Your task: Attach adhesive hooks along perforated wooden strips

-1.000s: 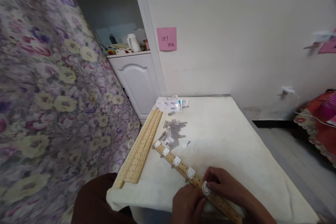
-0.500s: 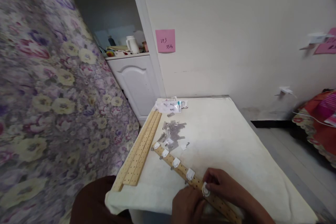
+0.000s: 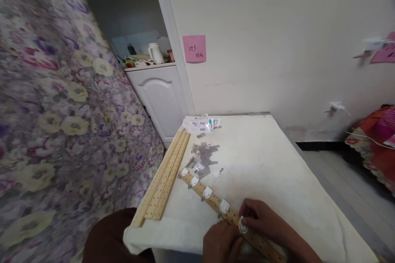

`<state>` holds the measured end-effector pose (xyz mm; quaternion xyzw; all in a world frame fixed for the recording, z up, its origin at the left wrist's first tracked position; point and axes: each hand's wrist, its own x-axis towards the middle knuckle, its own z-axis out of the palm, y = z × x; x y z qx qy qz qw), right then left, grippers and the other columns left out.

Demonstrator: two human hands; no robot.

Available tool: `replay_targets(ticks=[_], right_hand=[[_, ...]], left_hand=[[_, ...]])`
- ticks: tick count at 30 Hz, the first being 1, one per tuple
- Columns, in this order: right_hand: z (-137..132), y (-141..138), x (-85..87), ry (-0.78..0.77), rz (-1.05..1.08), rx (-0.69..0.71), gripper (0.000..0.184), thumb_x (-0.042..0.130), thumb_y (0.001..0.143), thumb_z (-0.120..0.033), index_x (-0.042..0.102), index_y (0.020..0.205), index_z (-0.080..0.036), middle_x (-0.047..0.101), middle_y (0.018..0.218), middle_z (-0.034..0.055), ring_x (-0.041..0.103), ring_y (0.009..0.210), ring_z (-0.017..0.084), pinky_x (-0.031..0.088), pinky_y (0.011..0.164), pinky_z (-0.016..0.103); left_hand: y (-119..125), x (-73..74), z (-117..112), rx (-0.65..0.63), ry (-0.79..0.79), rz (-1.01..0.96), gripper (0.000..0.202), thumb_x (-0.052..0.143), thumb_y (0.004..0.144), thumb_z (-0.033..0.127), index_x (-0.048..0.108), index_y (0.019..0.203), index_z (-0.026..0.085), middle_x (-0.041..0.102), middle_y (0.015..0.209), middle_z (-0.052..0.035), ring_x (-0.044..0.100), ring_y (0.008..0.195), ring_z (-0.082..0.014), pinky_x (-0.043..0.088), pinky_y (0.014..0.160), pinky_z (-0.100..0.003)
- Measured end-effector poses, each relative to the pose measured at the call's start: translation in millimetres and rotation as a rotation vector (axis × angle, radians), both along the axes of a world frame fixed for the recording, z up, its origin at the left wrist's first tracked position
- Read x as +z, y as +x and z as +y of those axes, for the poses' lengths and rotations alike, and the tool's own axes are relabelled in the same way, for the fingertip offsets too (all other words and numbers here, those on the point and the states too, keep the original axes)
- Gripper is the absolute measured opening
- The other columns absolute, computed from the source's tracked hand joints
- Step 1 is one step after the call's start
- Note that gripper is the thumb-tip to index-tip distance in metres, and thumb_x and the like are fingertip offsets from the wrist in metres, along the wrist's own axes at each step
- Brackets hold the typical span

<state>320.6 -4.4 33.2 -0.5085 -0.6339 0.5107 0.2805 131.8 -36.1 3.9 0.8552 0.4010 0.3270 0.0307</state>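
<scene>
A long wooden strip with holes (image 3: 212, 200) lies slantwise across the cloth-covered table, its near end running under my hands. Several white tags (image 3: 207, 192), each with a small metal piece at the strip's left edge, sit along it. My right hand (image 3: 261, 218) pinches the nearest white tag (image 3: 242, 225) from the right, thumb and fingertips on it. Against the strip's left side rests my left hand (image 3: 219, 240), its fingers curled in beside that same tag. What the left fingertips grip is hidden.
More wooden strips with holes (image 3: 165, 176) lie along the table's left edge. Beyond the worked strip are a heap of small clear plastic pieces (image 3: 203, 156), a loose white tag (image 3: 217, 172) and clear packets (image 3: 199, 125). A flowered curtain (image 3: 77, 111) hangs at left.
Almost nothing differs. The nearest tag and my right fingers have shifted very slightly, while both hands stay at the same place on the strip.
</scene>
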Motion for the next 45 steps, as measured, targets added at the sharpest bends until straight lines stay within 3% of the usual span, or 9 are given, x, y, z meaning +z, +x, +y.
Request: replay_targets(ticks=[13,25,31,38,45], right_hand=[[0,-3,-2.3,-0.026,0.009,-0.018,0.008,0.061,0.067,-0.017,0.061,0.074,-0.016,0.056,0.063,-0.0039,0.050,0.060,0.011,0.034,0.055,0.021],[-1,-5,-2.5,-0.006,-0.001,-0.053,0.010,0.063,0.063,-0.015,0.061,0.073,-0.016,0.055,0.061,-0.0047,0.048,0.059,0.010,0.033,0.053,0.021],[1,-5,-5.7,-0.035,0.000,-0.078,0.013,0.064,0.059,-0.013,0.060,0.071,-0.016,0.055,0.060,-0.0049,0.050,0.058,0.010,0.033,0.053,0.021],[9,-5,-14.3,-0.068,-0.045,-0.074,0.017,0.066,0.056,-0.013,0.060,0.071,-0.016,0.056,0.060,-0.0052,0.050,0.058,0.010,0.033,0.052,0.021],[13,-4,-8.5,-0.140,-0.011,-0.024,0.018,0.067,0.055,-0.012,0.061,0.072,-0.016,0.057,0.060,-0.0051,0.050,0.057,0.009,0.033,0.050,0.019]], left_hand=[[0,3.8,0,-0.016,-0.005,0.004,0.040,0.027,0.096,0.042,0.058,0.079,0.023,0.066,0.067,0.0004,0.061,0.059,-0.0144,0.040,0.053,-0.024],[-2,-1.1,-1,-0.024,-0.085,0.047,0.021,0.043,0.092,0.030,0.059,0.080,0.022,0.063,0.068,0.0001,0.059,0.062,-0.0147,0.040,0.056,-0.024],[-2,-0.6,-1,-0.023,-0.106,0.047,0.022,0.042,0.092,0.030,0.059,0.080,0.023,0.065,0.071,-0.0005,0.061,0.064,-0.0150,0.041,0.056,-0.024],[-2,-3.3,2,-0.021,-0.014,0.054,0.027,0.036,0.093,0.037,0.057,0.082,0.024,0.066,0.070,0.0008,0.063,0.063,-0.0159,0.042,0.054,-0.025],[-1,-6.6,5,-0.005,0.001,0.055,0.011,0.047,0.086,0.030,0.056,0.081,0.026,0.065,0.067,0.0020,0.061,0.059,-0.0151,0.041,0.051,-0.024]])
